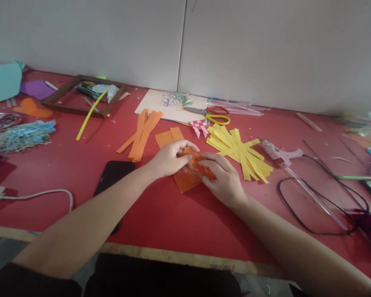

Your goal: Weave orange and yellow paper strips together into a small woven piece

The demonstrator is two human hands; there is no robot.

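At the middle of the red table, my left hand [172,159] curls its fingers around a small piece of orange paper [197,160]. From the other side, my right hand [225,178] pinches the same piece; its exact shape is partly hidden by my fingers. Beneath both hands lies a flat orange paper sheet [186,184]. A bundle of orange paper strips [144,134] rests left of my left hand. Beyond my right hand, yellow paper strips [241,152] are heaped crosswise. A small pink-and-white woven paper piece [199,127] sits behind my hands.
Scissors [210,112] with red and yellow handles lie on a pale board [154,103]. A pink glue gun [280,153] with a looped black cord is at right. Near my left forearm is a black phone [115,175]. A brown wooden frame [62,91] stands back left.
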